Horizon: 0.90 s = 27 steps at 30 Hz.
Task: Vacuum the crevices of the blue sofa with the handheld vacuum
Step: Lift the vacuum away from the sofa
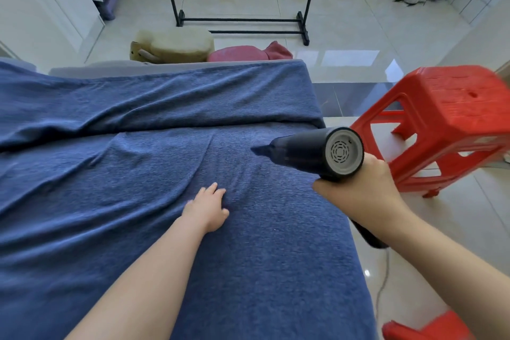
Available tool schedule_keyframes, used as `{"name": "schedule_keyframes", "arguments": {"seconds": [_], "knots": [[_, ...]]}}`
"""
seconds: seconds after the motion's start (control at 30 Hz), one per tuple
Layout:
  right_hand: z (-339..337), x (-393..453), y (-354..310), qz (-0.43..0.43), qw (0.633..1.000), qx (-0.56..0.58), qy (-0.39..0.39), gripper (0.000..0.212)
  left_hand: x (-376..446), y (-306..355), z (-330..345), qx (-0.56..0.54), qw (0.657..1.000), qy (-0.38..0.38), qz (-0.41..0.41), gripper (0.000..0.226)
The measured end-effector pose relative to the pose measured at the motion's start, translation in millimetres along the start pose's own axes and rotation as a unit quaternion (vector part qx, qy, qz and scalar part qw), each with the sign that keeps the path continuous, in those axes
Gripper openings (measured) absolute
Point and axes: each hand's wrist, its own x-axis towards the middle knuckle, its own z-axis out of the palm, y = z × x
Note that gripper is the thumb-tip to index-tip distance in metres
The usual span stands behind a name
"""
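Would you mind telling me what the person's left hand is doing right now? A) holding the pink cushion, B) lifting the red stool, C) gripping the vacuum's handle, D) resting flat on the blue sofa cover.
D: the left hand lies with fingers spread on the blue sofa cover, while the right hand grips the handheld vacuum.

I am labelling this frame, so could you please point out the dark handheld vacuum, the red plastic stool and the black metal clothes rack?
dark handheld vacuum (309, 150): head view, on its barrel.
red plastic stool (452, 107): head view, on its seat top.
black metal clothes rack (240, 20): head view, on its bottom bar.
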Motion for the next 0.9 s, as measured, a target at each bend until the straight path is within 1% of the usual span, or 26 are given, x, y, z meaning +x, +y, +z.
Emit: {"name": "schedule_keyframes", "arguments": {"seconds": [0.1, 0.17, 0.27, 0.33, 0.37, 0.4, 0.43, 0.5, 0.53, 0.6, 0.63, 0.67, 0.73, 0.77, 0.8, 0.83, 0.9], "knots": [[-27, -18, -13, 0.078, 0.991, 0.107, -0.007, 0.016, -27, -6, -6, 0.007, 0.997, -0.079, -0.017, 0.064], [-44, -30, -23, 0.108, 0.976, 0.187, -0.016, 0.014, -49, -2, -16, -0.031, 0.996, -0.078, -0.019, 0.064], [-79, -51, -41, 0.142, 0.94, 0.305, -0.051, 0.016, -92, 21, -48, -0.156, 0.986, -0.052, -0.002, 0.06], [-102, -66, -53, 0.169, 0.908, 0.373, -0.082, 0.01, -121, 37, -74, -0.263, 0.964, -0.028, 0.01, 0.058], [-111, -71, -58, 0.181, 0.893, 0.4, -0.096, 0.007, -135, 45, -88, -0.32, 0.947, -0.018, 0.019, 0.057], [-123, -80, -63, 0.193, 0.879, 0.422, -0.107, 0.005, -153, 56, -104, -0.388, 0.921, -0.018, 0.028, 0.057], [-129, -85, -68, 0.201, 0.868, 0.44, -0.117, 0.006, -168, 66, -118, -0.472, 0.881, -0.028, 0.034, 0.057], [-145, -103, -81, 0.212, 0.846, 0.471, -0.129, 0.007, -206, 86, -147, -0.633, 0.77, -0.067, 0.052, 0.056], [-152, -110, -89, 0.215, 0.838, 0.483, -0.134, 0.007, -224, 95, -162, -0.69, 0.716, -0.079, 0.073, 0.049], [-164, -128, -103, 0.226, 0.818, 0.51, -0.138, 0.007, -263, 109, -184, -0.757, 0.633, -0.104, 0.127, 0.037], [-169, -137, -109, 0.233, 0.805, 0.527, -0.139, 0.007, -278, 112, -188, -0.781, 0.596, -0.12, 0.147, 0.035], [-173, -146, -114, 0.236, 0.792, 0.545, -0.14, 0.006, -292, 114, -190, -0.802, 0.559, -0.135, 0.159, 0.037], [-183, -166, -125, 0.235, 0.776, 0.568, -0.142, 0.007, -321, 117, -193, -0.838, 0.495, -0.153, 0.169, 0.053], [-188, -176, -130, 0.236, 0.769, 0.576, -0.145, 0.007, -335, 118, -194, -0.85, 0.477, -0.153, 0.163, 0.055], [-192, -185, -134, 0.239, 0.764, 0.581, -0.147, 0.008, -349, 121, -196, -0.857, 0.467, -0.147, 0.162, 0.051], [-195, -195, -138, 0.241, 0.76, 0.585, -0.15, 0.008, -363, 123, -197, -0.858, 0.469, -0.135, 0.16, 0.045], [-202, -214, -146, 0.231, 0.748, 0.603, -0.157, 0.013, -390, 125, -203, -0.848, 0.495, -0.103, 0.161, 0.035]]}}
